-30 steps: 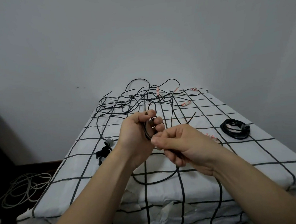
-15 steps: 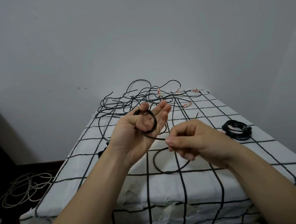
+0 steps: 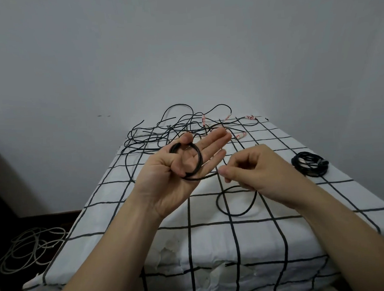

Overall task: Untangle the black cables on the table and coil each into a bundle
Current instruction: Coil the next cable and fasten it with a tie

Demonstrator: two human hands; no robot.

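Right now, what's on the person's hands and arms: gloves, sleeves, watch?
Nothing worn. Left hand and right hand are bare, no gloves or rings visible. Left forearm and right forearm are uncovered to the frame edge: no sleeves, watch or bands.

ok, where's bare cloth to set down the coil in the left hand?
Bare: the near left corner, between the left hand, which holds the coil, and the edge; and the right side, nearer than the bundle. Crowded: the far end, with the tangle; mid-table, a loose loop of the cable that the right hand pinches.
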